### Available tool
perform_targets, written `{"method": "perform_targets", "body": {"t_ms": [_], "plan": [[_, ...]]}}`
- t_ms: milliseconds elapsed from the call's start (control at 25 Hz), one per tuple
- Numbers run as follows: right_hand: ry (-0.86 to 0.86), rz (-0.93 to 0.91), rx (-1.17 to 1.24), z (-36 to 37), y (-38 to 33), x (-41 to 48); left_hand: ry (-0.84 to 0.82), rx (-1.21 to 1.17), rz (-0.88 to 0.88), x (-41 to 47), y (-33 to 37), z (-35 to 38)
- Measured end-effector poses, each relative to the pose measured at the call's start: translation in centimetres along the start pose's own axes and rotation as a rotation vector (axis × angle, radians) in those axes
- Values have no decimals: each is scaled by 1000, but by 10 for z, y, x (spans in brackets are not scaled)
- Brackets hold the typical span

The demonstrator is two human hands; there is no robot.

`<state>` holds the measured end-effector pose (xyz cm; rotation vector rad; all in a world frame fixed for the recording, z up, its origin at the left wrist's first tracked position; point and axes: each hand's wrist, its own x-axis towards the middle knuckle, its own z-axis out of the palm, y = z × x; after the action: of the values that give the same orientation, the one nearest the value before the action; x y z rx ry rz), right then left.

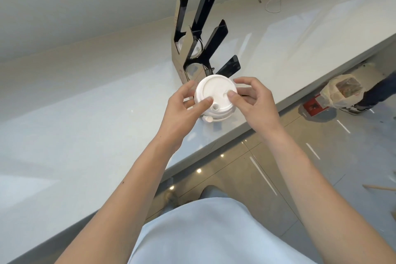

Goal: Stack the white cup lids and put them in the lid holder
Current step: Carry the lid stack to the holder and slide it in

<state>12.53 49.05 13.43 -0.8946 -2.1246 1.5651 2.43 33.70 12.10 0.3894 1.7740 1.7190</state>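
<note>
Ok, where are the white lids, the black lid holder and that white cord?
white lids (214, 90): head view, flat top of the uppermost lid.
lid holder (202, 14): head view, tall black upright panel.
white cord (273, 4): head view, loop lying on the counter.

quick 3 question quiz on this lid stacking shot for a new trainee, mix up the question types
1. True or false: both hands grip the stack of white plastic cup lids.
2. Which digits press the top lid? A) thumbs B) little fingers
3. Fill in: the black slotted lid holder stands on the pale glossy ___.

Key
1. True: left hand and right hand clasp it.
2. A
3. counter
</note>
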Motion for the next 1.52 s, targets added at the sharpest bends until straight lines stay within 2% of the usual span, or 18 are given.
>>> {"method": "perform_targets", "body": {"t_ms": [200, 320, 560, 1040, 1320, 1520], "plan": [[16, 54, -104, -4, 8, 13, 62, -52, -34, 14, -11, 5], [14, 25, -139, -6, 15, 27, 92, -49, -43, 22, -15, 14], [-37, 52, -121, -22, 26, 64, 257, -43, -131, 43, -20, 36], [-305, 323, 11, -25, 74, 137, 478, -73, -309, 89, -39, 58], [-420, 427, -74, -6, 112, 174, 502, 34, -427, 116, -78, 54], [-432, 384, -225, 5, 123, 183, 516, 108, -479, 127, -92, 54]]}}
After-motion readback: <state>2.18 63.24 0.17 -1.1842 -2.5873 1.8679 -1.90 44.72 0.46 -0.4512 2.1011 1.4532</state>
